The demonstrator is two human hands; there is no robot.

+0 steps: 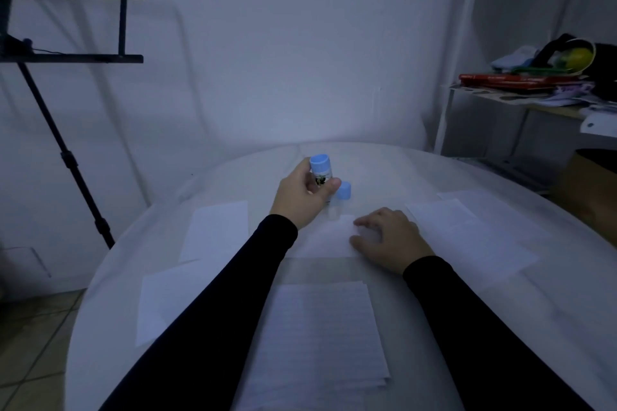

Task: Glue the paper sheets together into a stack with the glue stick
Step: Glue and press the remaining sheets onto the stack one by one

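- Our left hand (305, 195) grips the glue stick (321, 173) at about 12 o'clock on the table (500, 327), thumb and fingers wrapped round the barrel, blue end up.
- The blue cap (343, 190) stands on the table just right of the stick, so it looks uncapped; the glue end is hidden behind our hand.
- Our right hand (389, 238) rests flat, fingers relaxed, on the right edge of the small sheet (329, 238) at centre, holding nothing.
- The stack (325, 332) lies at 6 o'clock, loose sheets (217, 230) at 9 and 10, more paper (467, 230) at 3.
- We judge the step to be gluing the centre sheet.
- To do it well, we keep the right hand pressing so the sheet can't slide.
- We bring the stick down lightly and stroke outward from the pinned side, covering edges and corners.
- Thin paper wrinkles easily, so we go gently, then lay it square on the stack.
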